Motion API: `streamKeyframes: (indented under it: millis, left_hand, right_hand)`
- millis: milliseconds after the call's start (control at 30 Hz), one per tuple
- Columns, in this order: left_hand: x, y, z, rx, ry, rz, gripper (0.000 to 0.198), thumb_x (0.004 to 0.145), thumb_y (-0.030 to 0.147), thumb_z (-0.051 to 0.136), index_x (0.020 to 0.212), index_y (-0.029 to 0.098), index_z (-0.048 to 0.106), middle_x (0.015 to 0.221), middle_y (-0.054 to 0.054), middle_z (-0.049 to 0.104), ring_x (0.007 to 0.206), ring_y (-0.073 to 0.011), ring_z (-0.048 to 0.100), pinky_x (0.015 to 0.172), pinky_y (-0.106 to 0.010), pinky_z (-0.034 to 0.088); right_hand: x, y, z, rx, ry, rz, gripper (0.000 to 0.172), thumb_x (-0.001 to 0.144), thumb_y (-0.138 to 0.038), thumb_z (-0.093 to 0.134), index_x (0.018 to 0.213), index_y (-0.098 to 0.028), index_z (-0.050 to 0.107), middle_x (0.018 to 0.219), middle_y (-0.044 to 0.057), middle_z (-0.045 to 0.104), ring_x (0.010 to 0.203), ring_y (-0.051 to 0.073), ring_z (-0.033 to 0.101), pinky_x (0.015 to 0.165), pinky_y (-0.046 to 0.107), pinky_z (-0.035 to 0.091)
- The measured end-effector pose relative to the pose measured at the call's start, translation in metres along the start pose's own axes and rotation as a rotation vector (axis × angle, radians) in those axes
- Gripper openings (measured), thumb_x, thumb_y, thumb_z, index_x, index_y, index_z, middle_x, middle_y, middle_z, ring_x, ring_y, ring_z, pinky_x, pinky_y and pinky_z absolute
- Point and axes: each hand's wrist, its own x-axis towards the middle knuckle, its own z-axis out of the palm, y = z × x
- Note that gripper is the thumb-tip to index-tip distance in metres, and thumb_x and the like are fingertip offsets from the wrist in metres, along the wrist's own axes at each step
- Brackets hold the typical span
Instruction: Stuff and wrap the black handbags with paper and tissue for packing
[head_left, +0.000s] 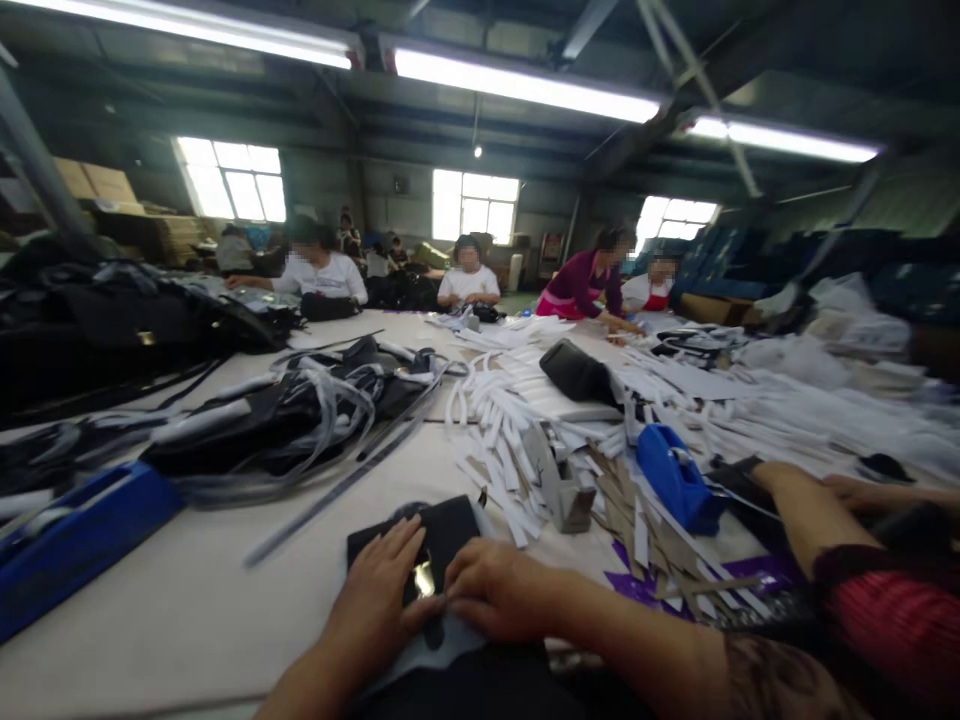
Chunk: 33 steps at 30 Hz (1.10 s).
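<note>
In front of me lies a black bag [450, 525] with a shiny gold-coloured clasp [424, 578], and pale translucent sheeting [431, 650] shows under and below its flap. My left hand [379, 575] rests on the left part of the flap, its fingers stretched out flat and its thumb reaching toward the clasp. On the other side, my right hand [499, 588] has its fingers curled together just right of the clasp, close to my left thumb. What those fingertips pinch is hidden from view.
Blue tape dispensers [90, 540] stand left and right, with a grey tape dispenser [555, 480] ahead. White strips [502, 440] lie heaped beyond, beside black straps in plastic [322, 400]. Close on the right is a co-worker's arm [810, 510]; other people sit across the table [187, 590].
</note>
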Motion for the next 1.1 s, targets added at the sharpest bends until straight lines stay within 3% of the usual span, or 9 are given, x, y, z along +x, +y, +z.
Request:
streamKeyframes:
  millis: [100, 233, 400, 533, 733, 867, 1100]
  left_hand:
    - [-0.007, 0.010, -0.008, -0.049, 0.014, 0.050, 0.080, 0.076, 0.053, 0.067, 0.145, 0.019, 0.047, 0.157, -0.011, 0.036, 0.146, -0.0296, 0.033, 0.120, -0.048, 0.026]
    - [-0.007, 0.007, -0.003, -0.143, 0.017, 0.069, 0.087, 0.074, 0.059, 0.071, 0.147, 0.020, 0.042, 0.159, -0.012, 0.034, 0.147, -0.0285, 0.029, 0.122, -0.045, 0.018]
    - [-0.009, 0.003, 0.005, -0.212, 0.042, 0.064, 0.099, 0.072, 0.058, 0.073, 0.152, 0.018, 0.031, 0.158, -0.015, 0.034, 0.147, -0.0291, 0.029, 0.121, -0.043, 0.017]
    - [-0.010, 0.001, 0.005, -0.220, 0.058, 0.094, 0.101, 0.072, 0.060, 0.072, 0.152, 0.015, 0.031, 0.158, -0.016, 0.035, 0.146, -0.0305, 0.030, 0.121, -0.042, 0.018]
    - [-0.010, -0.003, 0.008, -0.274, 0.051, 0.089, 0.112, 0.063, 0.067, 0.076, 0.153, 0.020, 0.029, 0.159, -0.015, 0.032, 0.147, -0.0317, 0.028, 0.121, -0.044, 0.016]
    - [-0.010, -0.005, 0.010, -0.247, 0.064, 0.099, 0.112, 0.064, 0.069, 0.075, 0.152, 0.016, 0.030, 0.158, -0.017, 0.033, 0.147, -0.0317, 0.028, 0.121, -0.045, 0.017]
    - [-0.011, -0.003, 0.010, -0.175, 0.056, 0.107, 0.110, 0.067, 0.070, 0.072, 0.152, 0.016, 0.029, 0.158, -0.015, 0.034, 0.147, -0.0305, 0.029, 0.120, -0.046, 0.020]
  right_hand:
    - [0.005, -0.002, -0.011, 0.098, 0.054, 0.137, 0.024, 0.090, -0.019, 0.054, 0.101, -0.016, 0.075, 0.100, 0.010, 0.071, 0.094, 0.018, 0.066, 0.086, 0.029, 0.050]
    - [0.018, 0.000, -0.004, 0.038, -0.061, 0.216, 0.026, 0.093, -0.020, 0.052, 0.106, -0.018, 0.074, 0.095, 0.009, 0.068, 0.088, 0.019, 0.064, 0.083, 0.030, 0.048]
    - [0.027, -0.006, 0.004, -0.176, -0.200, 0.194, 0.029, 0.095, -0.029, 0.051, 0.114, -0.021, 0.072, 0.092, 0.010, 0.065, 0.084, 0.021, 0.061, 0.074, 0.030, 0.044]
    - [0.027, -0.006, 0.001, -0.170, -0.267, 0.132, 0.028, 0.095, -0.028, 0.050, 0.106, -0.021, 0.074, 0.088, 0.008, 0.065, 0.082, 0.020, 0.061, 0.073, 0.029, 0.043]
    - [0.034, -0.001, 0.004, -0.046, -0.127, 0.270, 0.025, 0.093, -0.024, 0.052, 0.096, -0.019, 0.077, 0.090, 0.007, 0.068, 0.081, 0.017, 0.063, 0.078, 0.028, 0.046]
    - [0.047, -0.008, 0.006, -0.116, -0.175, 0.330, 0.022, 0.091, -0.023, 0.055, 0.087, -0.018, 0.077, 0.087, 0.008, 0.070, 0.080, 0.018, 0.064, 0.078, 0.028, 0.046]
    - [0.065, -0.006, -0.001, 0.068, -0.275, 0.468, 0.011, 0.077, -0.023, 0.068, 0.084, -0.019, 0.075, 0.083, 0.003, 0.075, 0.079, 0.019, 0.066, 0.072, 0.026, 0.046]
